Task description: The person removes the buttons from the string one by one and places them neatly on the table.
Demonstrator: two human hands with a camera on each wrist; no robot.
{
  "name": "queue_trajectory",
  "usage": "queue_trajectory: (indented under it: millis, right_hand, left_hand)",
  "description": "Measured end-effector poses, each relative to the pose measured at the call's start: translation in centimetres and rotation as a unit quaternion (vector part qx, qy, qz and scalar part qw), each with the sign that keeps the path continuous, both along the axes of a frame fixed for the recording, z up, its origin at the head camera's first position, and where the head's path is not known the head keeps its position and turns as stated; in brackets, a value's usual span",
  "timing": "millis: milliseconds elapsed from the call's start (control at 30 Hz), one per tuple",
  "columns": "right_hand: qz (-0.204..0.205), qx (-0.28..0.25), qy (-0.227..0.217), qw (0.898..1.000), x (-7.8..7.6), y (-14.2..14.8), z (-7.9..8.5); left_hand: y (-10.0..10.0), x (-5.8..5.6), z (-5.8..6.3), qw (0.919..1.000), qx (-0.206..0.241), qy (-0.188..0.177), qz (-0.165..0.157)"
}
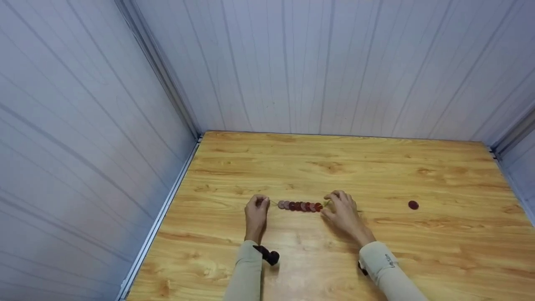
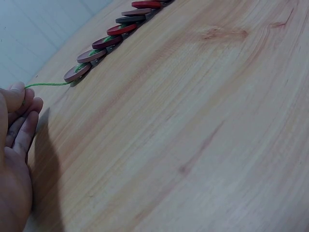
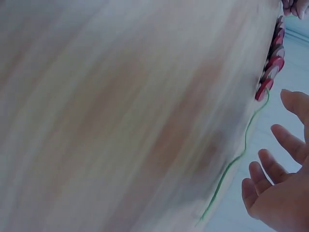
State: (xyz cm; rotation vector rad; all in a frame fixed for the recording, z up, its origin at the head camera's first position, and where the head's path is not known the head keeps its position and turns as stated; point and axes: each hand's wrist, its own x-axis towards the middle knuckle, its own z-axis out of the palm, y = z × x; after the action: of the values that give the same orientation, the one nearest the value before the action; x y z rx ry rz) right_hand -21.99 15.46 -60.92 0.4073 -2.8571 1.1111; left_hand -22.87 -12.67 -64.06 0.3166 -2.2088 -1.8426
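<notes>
A row of overlapping round discs, red, dark and brownish, lies on the wooden table, threaded on a green string. At the row's left end, my left hand pinches the string between thumb and fingertips, and a short taut length runs to the first disc. My right hand is beside the right end, its fingers spread and relaxed in the right wrist view. There the string's loose tail trails past the fingers from the last red disc, apart from them.
A single dark red disc lies on the wooden tabletop off to the right. Pale panel walls stand along the table's back and sides, with a metal strip along the left edge.
</notes>
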Motion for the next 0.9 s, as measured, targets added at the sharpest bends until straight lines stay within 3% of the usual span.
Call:
queue_trajectory:
  millis: [267, 433, 733, 900]
  right_hand:
    - [-0.001, 0.038, -0.022, 0.999, -0.3, -1.1, -0.3]
    - [0.0, 0.061, -0.012, 0.998, -0.3, -1.4, -0.5]
    - [0.003, 0.06, -0.007, 0.998, -0.5, -1.8, -0.7]
    - [-0.001, 0.06, -0.004, 0.998, -0.6, -1.9, -0.8]
  left_hand:
    - [0.1, 0.0, 0.3, 0.9999, -0.008, -0.01, 0.004]
    - [0.0, 0.1, 0.2, 1.0, -0.003, -0.008, -0.004]
    - [0.0, 0.1, 0.2, 0.9998, -0.018, -0.01, 0.0]
    - [0.0, 0.1, 0.2, 1.0, 0.0, -0.008, -0.003]
